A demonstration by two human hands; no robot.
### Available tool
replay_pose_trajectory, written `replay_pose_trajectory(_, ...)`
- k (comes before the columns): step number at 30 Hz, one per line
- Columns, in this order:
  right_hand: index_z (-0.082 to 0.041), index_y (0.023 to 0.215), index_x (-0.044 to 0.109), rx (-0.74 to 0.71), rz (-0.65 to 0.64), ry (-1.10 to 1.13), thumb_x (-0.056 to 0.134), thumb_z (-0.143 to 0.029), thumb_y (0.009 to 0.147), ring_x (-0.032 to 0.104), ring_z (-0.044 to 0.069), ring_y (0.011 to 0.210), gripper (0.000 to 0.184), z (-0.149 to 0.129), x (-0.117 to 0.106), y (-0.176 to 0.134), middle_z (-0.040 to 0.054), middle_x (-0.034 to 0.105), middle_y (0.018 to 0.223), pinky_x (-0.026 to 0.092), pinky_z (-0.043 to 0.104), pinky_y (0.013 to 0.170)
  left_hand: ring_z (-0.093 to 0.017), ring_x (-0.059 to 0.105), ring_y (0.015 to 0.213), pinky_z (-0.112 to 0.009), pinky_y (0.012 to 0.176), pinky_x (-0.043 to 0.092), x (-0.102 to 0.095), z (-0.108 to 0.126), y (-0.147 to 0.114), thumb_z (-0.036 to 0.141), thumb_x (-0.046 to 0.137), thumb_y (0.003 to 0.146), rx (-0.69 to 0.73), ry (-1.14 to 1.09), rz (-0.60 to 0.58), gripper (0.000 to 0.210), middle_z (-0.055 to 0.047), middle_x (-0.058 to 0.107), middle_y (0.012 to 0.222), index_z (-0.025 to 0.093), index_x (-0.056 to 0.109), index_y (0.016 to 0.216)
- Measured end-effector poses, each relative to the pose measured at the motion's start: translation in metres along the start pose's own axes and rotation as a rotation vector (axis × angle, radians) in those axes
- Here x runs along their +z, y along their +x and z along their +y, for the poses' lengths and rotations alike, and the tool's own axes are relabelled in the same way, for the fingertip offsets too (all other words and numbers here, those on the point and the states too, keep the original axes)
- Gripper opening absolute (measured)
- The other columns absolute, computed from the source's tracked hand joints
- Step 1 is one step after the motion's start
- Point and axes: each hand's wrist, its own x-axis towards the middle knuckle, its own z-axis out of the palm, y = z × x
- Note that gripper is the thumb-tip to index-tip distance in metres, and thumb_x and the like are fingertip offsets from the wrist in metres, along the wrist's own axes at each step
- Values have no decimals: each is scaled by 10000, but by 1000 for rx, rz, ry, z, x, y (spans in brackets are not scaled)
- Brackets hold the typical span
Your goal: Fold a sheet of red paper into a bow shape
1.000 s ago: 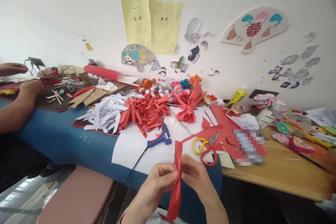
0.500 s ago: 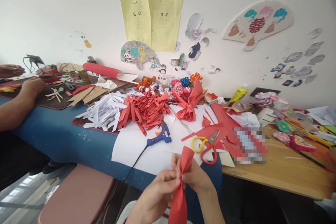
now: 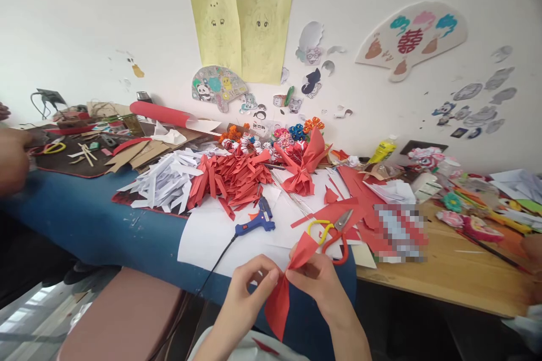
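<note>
A strip of red paper (image 3: 278, 307), gathered narrow at its middle and flaring at both ends, is held over the table's front edge. My left hand (image 3: 254, 282) pinches its waist between thumb and finger. From the other side my right hand (image 3: 317, 281) grips the same waist, its fingers partly hidden behind the paper's upper end. Just beyond my hands lie scissors (image 3: 339, 231) with one yellow and one red handle. A blue glue gun (image 3: 256, 223) rests on white paper (image 3: 199, 242) farther left.
Heaps of folded white strips (image 3: 167, 180) and red strips (image 3: 232, 177) lie behind the glue gun. A red paper flower (image 3: 302, 172) stands by thin wires. At the left is a co-worker's arm (image 3: 12, 161). A pink stool (image 3: 122, 316) stands below the table.
The red paper has tilted, its upper end now leaning right and its lower end left. My left hand has shifted slightly left and up. The co-worker's arm has drawn back left, revealing yellow-handled scissors.
</note>
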Motion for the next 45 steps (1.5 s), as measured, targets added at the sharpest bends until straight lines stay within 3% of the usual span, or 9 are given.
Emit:
replay_pose_trajectory(3, -182, 695, 633, -14, 89, -98, 818, -401, 766, 404, 123, 645, 295, -1, 4, -5, -31, 474, 672, 315, 267, 601, -173, 525, 790, -276, 728, 383, -2, 3, -3, 399, 609, 935, 159, 225, 54, 254, -28, 641, 809, 189, 666, 805)
replay_pose_trajectory(6, -179, 700, 663, -29, 132, -143, 812, -408, 771, 428, 123, 629, 283, -2, 9, -9, -26, 507, 652, 350, 262, 598, -176, 541, 804, -281, 741, 393, -2, 3, -4, 304, 633, 912, 207, 315, 105, 159, -21, 645, 814, 199, 652, 795)
replay_pose_trajectory(13, -201, 821, 758, -14, 79, -19, 764, -405, 829, 603, 185, 787, 204, -1, 15, -17, 35, 659, 808, 479, 277, 713, -173, 547, 786, -287, 742, 416, 0, 3, -1, 285, 625, 920, 191, 202, 93, 174, -16, 641, 793, 194, 636, 771)
replay_pose_trajectory(21, -223, 773, 753, -156, 251, -192, 756, -344, 845, 599, 155, 697, 142, 0, 22, -29, 23, 665, 760, 488, 236, 637, -172, 586, 810, -280, 756, 453, 2, -2, 0, 286, 643, 939, 305, 226, 131, 163, -26, 665, 823, 197, 671, 805)
replay_pose_trajectory(30, -213, 778, 740, -162, 309, -189, 756, -355, 844, 623, 170, 719, 157, 7, 24, -27, 34, 694, 782, 508, 244, 657, -178, 598, 779, -283, 712, 472, 3, -6, 0, 245, 657, 933, 422, 348, 214, 93, -25, 698, 829, 213, 689, 852)
replay_pose_trajectory(37, -205, 778, 753, -146, 336, -186, 770, -362, 829, 619, 166, 688, 165, 6, 24, -29, 35, 691, 766, 516, 249, 643, -165, 604, 766, -270, 699, 471, 4, -9, 0, 250, 681, 923, 442, 380, 242, 60, -9, 716, 822, 227, 706, 873)
replay_pose_trajectory(45, -207, 771, 764, -200, 387, -233, 753, -369, 838, 619, 186, 697, 176, -6, 33, -30, 49, 684, 767, 497, 261, 610, -163, 604, 727, -266, 666, 462, 5, -3, 1, 299, 687, 914, 373, 263, 225, 126, -12, 721, 764, 210, 724, 833)
